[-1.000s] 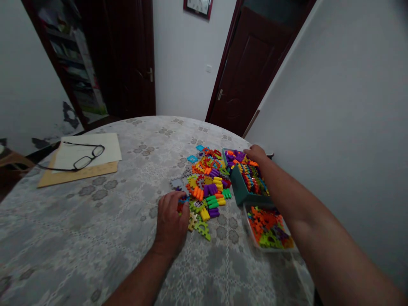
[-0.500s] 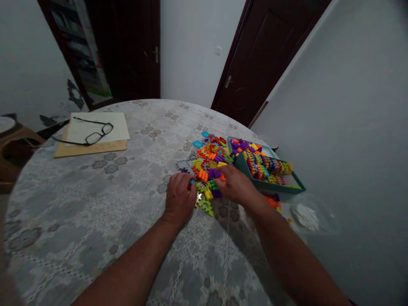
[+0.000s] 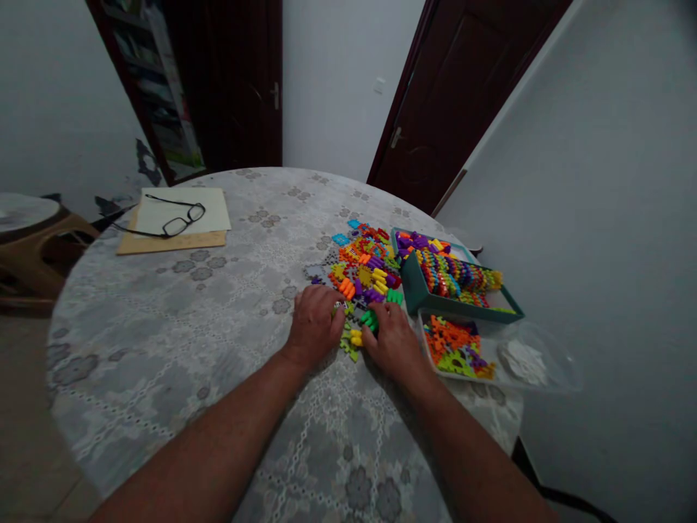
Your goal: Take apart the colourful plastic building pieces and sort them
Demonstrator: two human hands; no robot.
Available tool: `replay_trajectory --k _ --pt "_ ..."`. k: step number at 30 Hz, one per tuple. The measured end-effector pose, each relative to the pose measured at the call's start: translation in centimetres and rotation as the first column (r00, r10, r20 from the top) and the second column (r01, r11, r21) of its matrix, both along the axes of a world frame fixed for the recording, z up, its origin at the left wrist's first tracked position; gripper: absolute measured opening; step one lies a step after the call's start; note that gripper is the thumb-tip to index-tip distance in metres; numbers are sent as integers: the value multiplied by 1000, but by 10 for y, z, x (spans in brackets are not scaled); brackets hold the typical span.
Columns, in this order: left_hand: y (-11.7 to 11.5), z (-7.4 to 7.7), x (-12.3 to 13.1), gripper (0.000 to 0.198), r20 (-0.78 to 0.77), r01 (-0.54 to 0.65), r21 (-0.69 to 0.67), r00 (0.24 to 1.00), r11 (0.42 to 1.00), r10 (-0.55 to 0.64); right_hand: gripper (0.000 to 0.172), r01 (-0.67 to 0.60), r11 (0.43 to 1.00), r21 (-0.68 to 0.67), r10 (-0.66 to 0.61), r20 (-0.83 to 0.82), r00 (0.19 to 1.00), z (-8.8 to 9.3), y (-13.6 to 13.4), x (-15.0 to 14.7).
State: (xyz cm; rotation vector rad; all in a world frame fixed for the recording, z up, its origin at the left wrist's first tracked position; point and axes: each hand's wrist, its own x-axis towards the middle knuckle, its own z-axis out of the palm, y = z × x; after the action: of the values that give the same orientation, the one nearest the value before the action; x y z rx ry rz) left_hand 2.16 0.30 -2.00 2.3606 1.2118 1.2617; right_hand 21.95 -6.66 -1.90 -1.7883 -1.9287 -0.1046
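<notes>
Plastic pieces (image 3: 364,275) could scatter if nudged by my curled left hand (image 3: 316,321) or right hand (image 3: 396,340); whether either grips, I cannot tell

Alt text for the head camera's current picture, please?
A person's left hand and right hand are at the near end of a pile of colourful pieces on a round, cloth-covered table. A green box and a clear tub, holding more pieces, stand to the right; black-framed glasses rest on papers at left.
</notes>
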Motion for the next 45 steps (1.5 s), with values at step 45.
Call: replay_trajectory --k 45 --pt "-10 -1 3 32 -357 283 -19 894 959 -271 22 -239 909 -342 27 -523 852 42 -13 23"
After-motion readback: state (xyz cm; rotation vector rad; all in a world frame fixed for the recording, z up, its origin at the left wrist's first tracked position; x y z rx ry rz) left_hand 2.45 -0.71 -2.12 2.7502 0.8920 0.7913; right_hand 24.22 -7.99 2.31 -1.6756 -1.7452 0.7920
